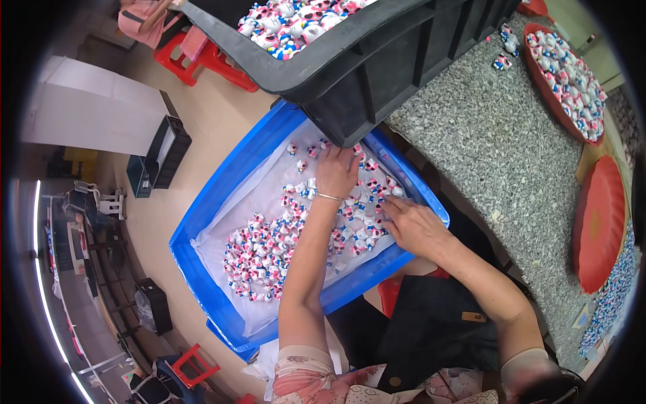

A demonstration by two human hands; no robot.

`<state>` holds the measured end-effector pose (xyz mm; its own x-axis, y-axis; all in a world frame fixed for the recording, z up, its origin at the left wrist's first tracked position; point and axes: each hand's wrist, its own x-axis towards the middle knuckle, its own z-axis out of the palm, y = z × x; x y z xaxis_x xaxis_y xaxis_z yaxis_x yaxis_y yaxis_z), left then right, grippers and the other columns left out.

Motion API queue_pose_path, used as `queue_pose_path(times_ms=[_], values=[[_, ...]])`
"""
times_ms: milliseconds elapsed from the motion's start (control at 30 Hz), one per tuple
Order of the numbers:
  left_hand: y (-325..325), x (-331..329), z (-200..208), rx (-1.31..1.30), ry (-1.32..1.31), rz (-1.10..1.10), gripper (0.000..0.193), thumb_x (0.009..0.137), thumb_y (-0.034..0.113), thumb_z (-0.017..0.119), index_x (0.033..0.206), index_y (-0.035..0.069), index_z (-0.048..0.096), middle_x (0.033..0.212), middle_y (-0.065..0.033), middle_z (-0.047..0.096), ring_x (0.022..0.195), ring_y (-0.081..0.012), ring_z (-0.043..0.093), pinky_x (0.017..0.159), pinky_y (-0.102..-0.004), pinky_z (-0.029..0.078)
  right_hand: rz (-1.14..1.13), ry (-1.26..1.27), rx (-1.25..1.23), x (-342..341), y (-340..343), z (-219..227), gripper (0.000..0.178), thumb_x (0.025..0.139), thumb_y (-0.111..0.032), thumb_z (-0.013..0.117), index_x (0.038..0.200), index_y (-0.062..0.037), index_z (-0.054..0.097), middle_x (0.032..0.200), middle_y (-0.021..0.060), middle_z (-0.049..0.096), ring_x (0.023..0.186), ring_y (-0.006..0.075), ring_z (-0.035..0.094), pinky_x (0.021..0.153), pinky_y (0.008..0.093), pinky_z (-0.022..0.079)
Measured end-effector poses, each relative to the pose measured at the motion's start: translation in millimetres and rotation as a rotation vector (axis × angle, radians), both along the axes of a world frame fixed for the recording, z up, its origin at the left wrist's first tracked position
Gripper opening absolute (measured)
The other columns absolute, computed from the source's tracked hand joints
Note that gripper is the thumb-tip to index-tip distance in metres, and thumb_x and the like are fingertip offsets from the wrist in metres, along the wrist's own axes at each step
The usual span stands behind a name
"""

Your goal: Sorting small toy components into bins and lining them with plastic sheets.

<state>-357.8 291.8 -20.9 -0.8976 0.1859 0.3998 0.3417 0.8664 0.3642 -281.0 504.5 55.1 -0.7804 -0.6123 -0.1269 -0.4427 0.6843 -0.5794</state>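
Note:
A blue plastic tub (195, 266) lined with a white sheet (232, 212) holds many small white, pink and blue figurines (259, 259). They lie heaped at the near left and scattered toward the far right. My left hand (338, 174), with a thin bracelet at the wrist, reaches to the far part of the tub. Its fingers are apart, down among figurines just below the black crate's corner. My right hand (418, 229) comes over the tub's right side. Its fingers are spread and touch figurines there; I see nothing gripped in either hand, though the fingertips are partly hidden.
A large black crate (397, 74) full of similar figurines overhangs the tub's far edge. On the speckled stone counter (471, 148) to the right are a red bowl (538, 74) heaped with figurines and a red scalloped tray (597, 225). Red stools (215, 64) and another person (141, 23) are at the far left.

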Motion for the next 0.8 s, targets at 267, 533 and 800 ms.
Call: queue_pose_path(times_ms=[267,533,800], values=[[7.2,4.8,-3.2,-0.058,-0.06,0.016,0.018,0.07,0.016,0.07,0.084,0.008,0.063,0.087,-0.0081,0.064,0.085,-0.0297,0.057,0.079,-0.0391,0.044,-0.006,-0.003,-0.015,1.2,0.0,0.1,0.037,0.086,-0.021,0.059,0.114,0.0021,0.058,0.122,0.0191,0.056,0.105,0.0345,0.058,0.091,0.0393,0.047],[8.9,1.4,-11.4,0.145,0.016,-0.059,0.014,0.074,0.005,0.065,0.087,0.006,0.062,0.092,-0.0094,0.062,0.087,-0.0316,0.056,0.079,-0.0407,0.044,0.015,0.035,-0.069,5.4,-0.6,0.4,0.026,0.084,-0.014,0.056,0.104,0.0032,0.057,0.111,0.0207,0.059,0.095,0.0369,0.061,0.083,0.0437,0.049],[12.6,32.0,15.2,0.045,-0.173,-0.202,0.019,0.072,0.009,0.068,0.09,0.008,0.063,0.099,-0.0087,0.059,0.09,-0.0305,0.054,0.082,-0.0397,0.043,0.029,0.199,-0.175,31.5,16.7,26.7,0.027,0.085,-0.017,0.06,0.103,0.0024,0.062,0.11,0.0183,0.062,0.094,0.0314,0.062,0.087,0.0407,0.046]])
